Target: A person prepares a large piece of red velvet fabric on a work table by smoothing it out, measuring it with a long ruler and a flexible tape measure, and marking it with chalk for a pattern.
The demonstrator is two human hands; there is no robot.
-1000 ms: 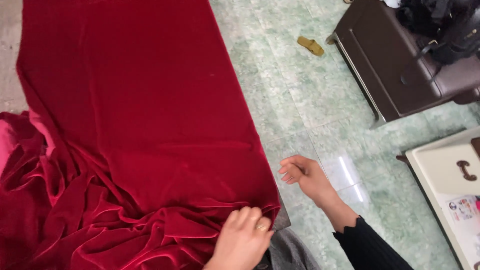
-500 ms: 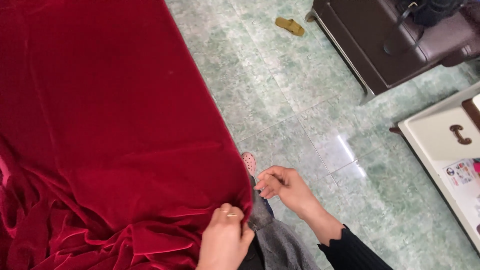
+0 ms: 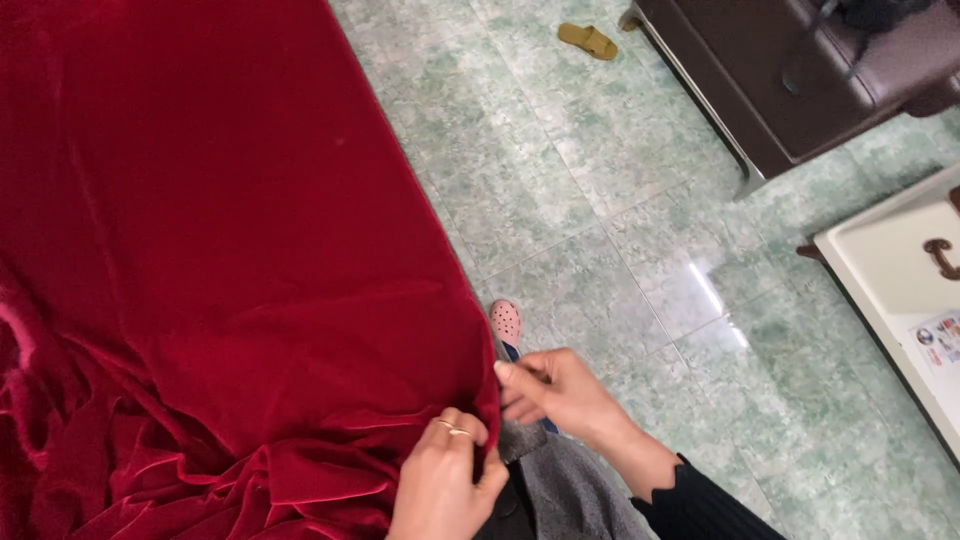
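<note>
Nearest the camera, the left hand [image 3: 440, 485] is closed on the near corner of the red velvet cloth [image 3: 220, 240], its fingers curled over a bunched fold; a ring shows on one finger. Just right of that corner, the right hand [image 3: 550, 390] touches the cloth's right edge, thumb against the hem and fingers bent together, though whether it truly pinches the fabric I cannot tell. A black sleeve [image 3: 700, 505] covers the right wrist, and grey fabric [image 3: 570, 490] shows below the two hands.

The cloth itself lies spread flat, filling the left of the view, with rumpled folds heaped at its near left end. Just beyond the right hand, beside the cloth's edge, a pink dotted slipper [image 3: 506, 322] rests on the green marbled floor [image 3: 620, 200].

Farther right of the cloth, a white cabinet [image 3: 890, 260] with a dark handle stands at the view's edge. Beyond it sits a dark brown sofa [image 3: 790, 80], and a yellow slipper [image 3: 588, 40] lies on the floor, well apart from the cloth's far edge.
</note>
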